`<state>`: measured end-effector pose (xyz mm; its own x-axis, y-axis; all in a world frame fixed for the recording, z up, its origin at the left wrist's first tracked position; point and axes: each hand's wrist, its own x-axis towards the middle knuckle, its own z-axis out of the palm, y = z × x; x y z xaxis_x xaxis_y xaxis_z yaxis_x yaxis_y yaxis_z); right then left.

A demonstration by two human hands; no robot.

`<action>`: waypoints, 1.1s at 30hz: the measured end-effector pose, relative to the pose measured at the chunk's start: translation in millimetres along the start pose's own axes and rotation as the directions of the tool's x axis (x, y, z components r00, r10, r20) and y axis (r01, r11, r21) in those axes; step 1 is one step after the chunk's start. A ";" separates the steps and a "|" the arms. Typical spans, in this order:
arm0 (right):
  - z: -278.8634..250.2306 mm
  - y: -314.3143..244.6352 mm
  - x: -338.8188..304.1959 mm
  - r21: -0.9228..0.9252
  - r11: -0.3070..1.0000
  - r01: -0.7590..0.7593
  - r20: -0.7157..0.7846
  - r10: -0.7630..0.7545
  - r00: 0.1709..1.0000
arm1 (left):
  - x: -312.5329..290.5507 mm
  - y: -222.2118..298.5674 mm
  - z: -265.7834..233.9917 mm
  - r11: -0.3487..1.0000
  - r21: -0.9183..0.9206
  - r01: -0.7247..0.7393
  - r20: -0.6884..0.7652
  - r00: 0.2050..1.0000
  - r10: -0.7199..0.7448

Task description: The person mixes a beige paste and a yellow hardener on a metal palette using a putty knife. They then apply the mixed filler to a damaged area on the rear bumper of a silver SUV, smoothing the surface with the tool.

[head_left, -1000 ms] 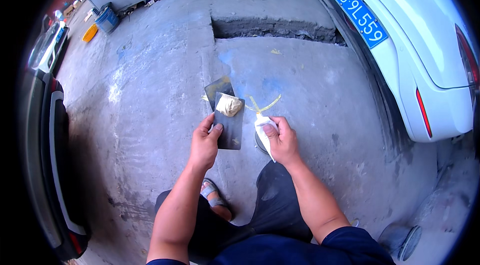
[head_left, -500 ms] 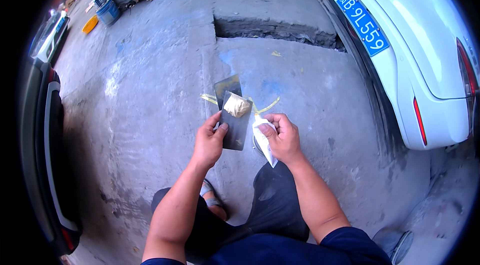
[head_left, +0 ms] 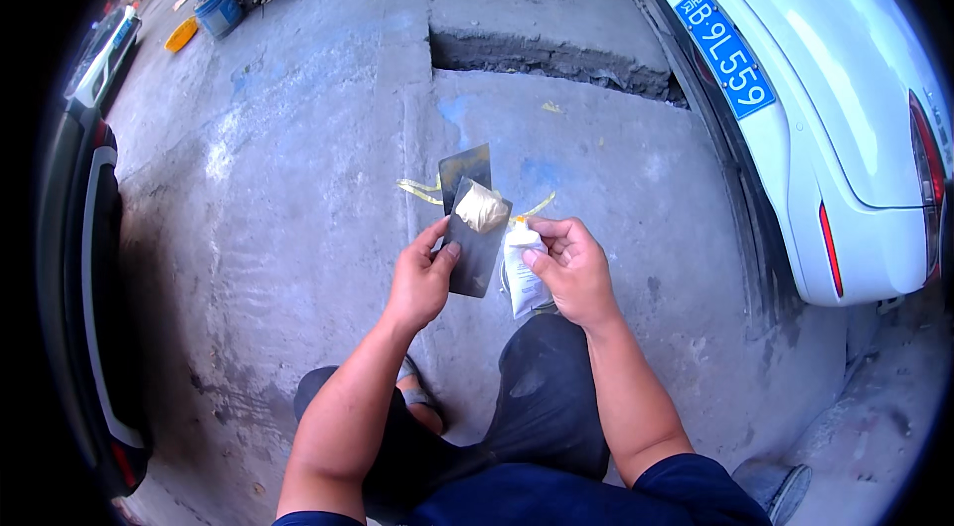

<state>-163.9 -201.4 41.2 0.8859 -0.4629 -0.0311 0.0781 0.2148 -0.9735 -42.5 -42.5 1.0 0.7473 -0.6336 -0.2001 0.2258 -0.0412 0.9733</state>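
Observation:
My left hand (head_left: 422,273) grips a dark, flat spreader plate (head_left: 479,263) between thumb and fingers. A lump of beige putty (head_left: 482,208) sits on its upper part. Behind it juts a second dark plate (head_left: 465,165) with yellowish smears, partly covered by the first. Just to the right, my right hand (head_left: 578,273) pinches a white squeeze tube (head_left: 523,278) near its top, the orange tip (head_left: 520,221) pointing up. The tube is close to the plate but apart from it. Something round below the tube is mostly hidden.
A white car's rear (head_left: 845,129) stands at the right, a dark bumper (head_left: 84,298) at the left. A sunken pit (head_left: 556,59) cuts the concrete floor ahead. Yellow strips (head_left: 422,190) lie beyond the plates. Back left are a blue bucket (head_left: 219,11) and a yellow basin (head_left: 181,34).
The tube has turned in my right hand: its broad printed face now shows and it hangs more upright. My left hand and the plates have shifted slightly right.

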 end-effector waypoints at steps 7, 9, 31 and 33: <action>1.1 2.2 -3.6 0.009 0.996 -0.094 0.032 0.094 0.995 | -3.6 9.0 3.8 0.999 0.014 0.034 0.010 0.999 -0.034; 2.6 2.0 -4.6 0.073 0.993 -0.091 0.046 0.088 0.995 | -4.2 9.1 4.0 0.999 0.003 0.040 0.012 0.999 -0.040; -1.1 1.4 12.2 0.027 0.999 -0.027 0.072 0.025 0.997 | -4.2 13.3 5.6 0.998 -0.011 0.068 0.079 0.995 -0.067; 0.4 1.0 12.2 0.010 1.000 -0.025 0.061 0.024 0.998 | -2.6 12.8 5.2 0.998 0.003 0.062 0.098 0.993 -0.062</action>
<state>-152.8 -206.5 39.9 0.9138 -0.4042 -0.0410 0.0605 0.2352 -0.9701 -44.8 -45.4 14.5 0.6671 -0.7023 -0.2486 0.2698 -0.0833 0.9593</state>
